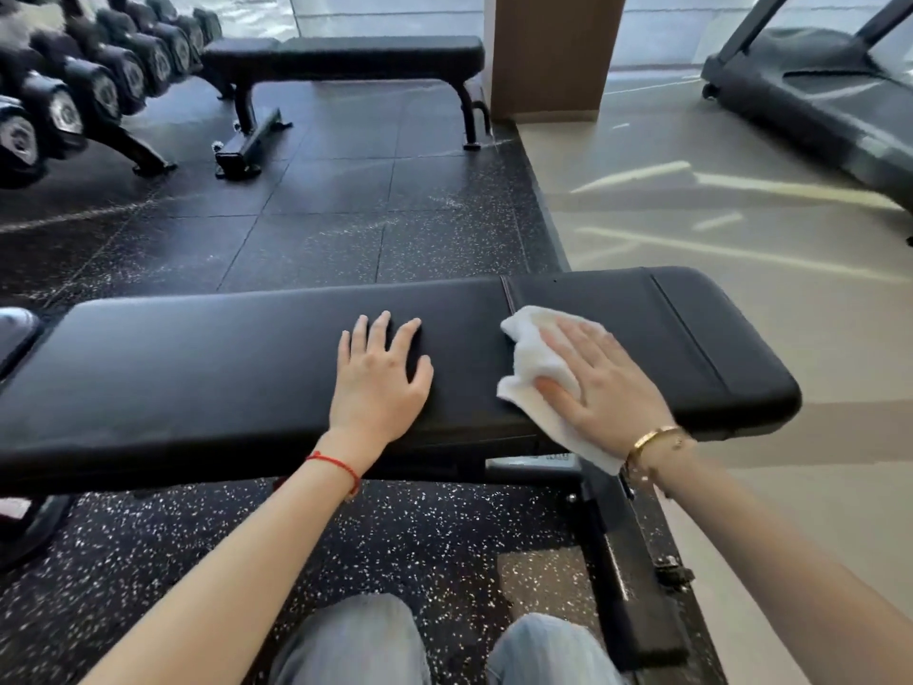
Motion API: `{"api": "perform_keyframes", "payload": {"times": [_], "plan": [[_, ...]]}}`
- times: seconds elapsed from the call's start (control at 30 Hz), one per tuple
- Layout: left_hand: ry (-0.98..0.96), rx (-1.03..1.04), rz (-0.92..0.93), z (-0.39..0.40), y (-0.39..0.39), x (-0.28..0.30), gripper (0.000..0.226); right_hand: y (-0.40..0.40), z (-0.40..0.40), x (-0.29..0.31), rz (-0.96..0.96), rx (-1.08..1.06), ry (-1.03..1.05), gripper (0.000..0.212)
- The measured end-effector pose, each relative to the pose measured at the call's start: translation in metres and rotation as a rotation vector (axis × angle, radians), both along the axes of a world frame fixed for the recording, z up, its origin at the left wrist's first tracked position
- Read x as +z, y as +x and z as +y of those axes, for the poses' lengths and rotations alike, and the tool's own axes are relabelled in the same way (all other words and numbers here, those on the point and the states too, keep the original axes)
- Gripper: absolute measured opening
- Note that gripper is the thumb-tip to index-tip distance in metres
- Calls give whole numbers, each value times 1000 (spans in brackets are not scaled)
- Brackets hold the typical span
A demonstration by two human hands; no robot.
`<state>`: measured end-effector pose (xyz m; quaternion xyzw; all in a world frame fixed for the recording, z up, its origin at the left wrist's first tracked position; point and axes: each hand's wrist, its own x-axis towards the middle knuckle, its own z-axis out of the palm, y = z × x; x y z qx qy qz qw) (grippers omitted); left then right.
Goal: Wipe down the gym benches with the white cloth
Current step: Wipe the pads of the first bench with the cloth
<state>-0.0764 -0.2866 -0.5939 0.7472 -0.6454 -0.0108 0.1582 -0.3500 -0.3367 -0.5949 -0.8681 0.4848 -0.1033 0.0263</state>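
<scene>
The white cloth (536,360) is soft, light and bunched, so I judge it best worked under a flat palm, as the right hand (600,383) presses it with straight fingers onto the near bench (222,368) toward its right end. The left hand (380,383) rests open, holding nothing, just left of it. A far bench (346,54), dumbbells (89,86) at far left and a treadmill (815,91) at far right stand well apart; nothing blocks the pad.
</scene>
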Motion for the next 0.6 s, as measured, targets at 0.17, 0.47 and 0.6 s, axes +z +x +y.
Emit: {"api": "perform_keyframes", "payload": {"times": [0.17,0.47,0.6], "plan": [[-12,25,23,0,-1,0,59,9,-68,16,27,-151,81,90],[-50,16,36,-1,1,-5,51,14,-10,4,-35,186,-18,72],[-63,9,49,-1,1,-6,51,-30,-28,2,0,55,-16,71]]}}
